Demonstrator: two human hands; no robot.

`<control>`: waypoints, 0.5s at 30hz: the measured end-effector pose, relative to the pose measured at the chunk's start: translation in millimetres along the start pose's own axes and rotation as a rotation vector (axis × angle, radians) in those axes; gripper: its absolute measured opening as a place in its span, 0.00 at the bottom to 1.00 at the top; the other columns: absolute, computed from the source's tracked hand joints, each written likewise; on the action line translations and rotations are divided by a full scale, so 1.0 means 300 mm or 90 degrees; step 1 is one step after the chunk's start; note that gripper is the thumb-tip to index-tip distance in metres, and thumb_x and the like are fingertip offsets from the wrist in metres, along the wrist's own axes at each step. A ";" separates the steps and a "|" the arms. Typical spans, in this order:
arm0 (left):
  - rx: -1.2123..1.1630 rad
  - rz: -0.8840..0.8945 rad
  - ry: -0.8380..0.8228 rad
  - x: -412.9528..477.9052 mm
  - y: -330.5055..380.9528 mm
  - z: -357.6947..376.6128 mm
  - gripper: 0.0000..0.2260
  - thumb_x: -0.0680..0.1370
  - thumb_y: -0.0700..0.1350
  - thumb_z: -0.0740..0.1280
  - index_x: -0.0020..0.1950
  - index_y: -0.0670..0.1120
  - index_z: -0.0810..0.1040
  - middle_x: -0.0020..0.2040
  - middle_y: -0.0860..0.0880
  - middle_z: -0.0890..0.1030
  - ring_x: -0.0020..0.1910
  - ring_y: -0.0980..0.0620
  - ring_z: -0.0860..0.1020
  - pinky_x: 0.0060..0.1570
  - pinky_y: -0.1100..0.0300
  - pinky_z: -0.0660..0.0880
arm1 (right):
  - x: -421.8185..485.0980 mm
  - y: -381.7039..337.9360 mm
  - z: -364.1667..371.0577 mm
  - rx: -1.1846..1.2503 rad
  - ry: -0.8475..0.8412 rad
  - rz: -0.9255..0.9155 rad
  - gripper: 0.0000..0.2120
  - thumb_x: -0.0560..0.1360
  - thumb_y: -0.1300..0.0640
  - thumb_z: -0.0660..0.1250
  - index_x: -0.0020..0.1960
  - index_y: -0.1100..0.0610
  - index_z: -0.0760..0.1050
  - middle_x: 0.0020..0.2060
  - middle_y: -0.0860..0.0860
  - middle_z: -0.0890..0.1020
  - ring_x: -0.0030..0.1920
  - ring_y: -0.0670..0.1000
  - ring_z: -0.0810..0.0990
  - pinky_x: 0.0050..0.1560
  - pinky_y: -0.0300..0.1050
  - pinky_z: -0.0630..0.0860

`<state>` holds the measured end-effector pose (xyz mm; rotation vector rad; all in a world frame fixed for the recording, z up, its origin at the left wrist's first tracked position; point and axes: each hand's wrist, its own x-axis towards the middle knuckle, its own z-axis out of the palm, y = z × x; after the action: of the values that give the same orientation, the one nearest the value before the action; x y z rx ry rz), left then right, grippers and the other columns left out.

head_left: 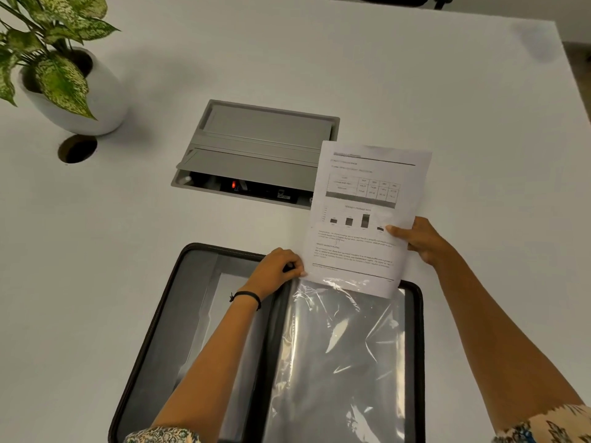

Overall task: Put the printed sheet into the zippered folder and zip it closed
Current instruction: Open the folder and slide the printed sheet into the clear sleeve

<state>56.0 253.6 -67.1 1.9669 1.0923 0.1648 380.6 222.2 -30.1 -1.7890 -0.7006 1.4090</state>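
Observation:
The dark zippered folder [153,318] lies open flat on the white table, its zip running round the rim. On its right half is a crinkled clear plastic sleeve [345,353]. The printed sheet [367,199], with a table, a bar chart and text, is held tilted above the folder's far edge; its bottom edge sits just inside the sleeve's top opening. My right hand [422,239] is shut on the sheet's right edge. My left hand [281,266] pinches the sleeve's top left corner, next to the sheet's bottom left corner.
A grey cable hatch [259,145] is set in the table [415,91] just beyond the sheet, its front flap ajar. At the far left stand a potted plant [60,75] and a round cable hole [77,148]. A dark chair shows at the top edge.

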 end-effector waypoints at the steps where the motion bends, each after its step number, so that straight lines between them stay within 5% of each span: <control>1: -0.005 -0.001 0.001 0.001 0.000 0.000 0.08 0.73 0.47 0.71 0.40 0.43 0.78 0.40 0.51 0.79 0.42 0.52 0.72 0.45 0.61 0.69 | -0.001 -0.002 0.001 -0.010 -0.006 -0.006 0.20 0.72 0.61 0.69 0.63 0.58 0.71 0.56 0.56 0.79 0.51 0.54 0.79 0.43 0.47 0.78; 10: -0.032 -0.012 0.003 0.017 0.007 -0.005 0.09 0.72 0.46 0.72 0.40 0.41 0.79 0.36 0.57 0.77 0.37 0.61 0.72 0.40 0.70 0.68 | -0.005 0.016 0.030 -0.062 -0.065 -0.034 0.14 0.72 0.59 0.69 0.56 0.51 0.73 0.52 0.52 0.80 0.45 0.48 0.81 0.39 0.43 0.79; 15: -0.041 -0.029 -0.012 0.025 -0.001 -0.008 0.07 0.72 0.46 0.72 0.40 0.44 0.78 0.39 0.54 0.76 0.39 0.54 0.73 0.43 0.63 0.72 | -0.024 0.067 0.051 -0.049 -0.044 -0.020 0.17 0.72 0.59 0.69 0.60 0.55 0.73 0.52 0.52 0.80 0.46 0.51 0.81 0.41 0.45 0.79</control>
<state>59.1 260.8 -67.8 1.8821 1.1058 0.1553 363.4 208.5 -44.3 -1.7867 -0.8252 1.4467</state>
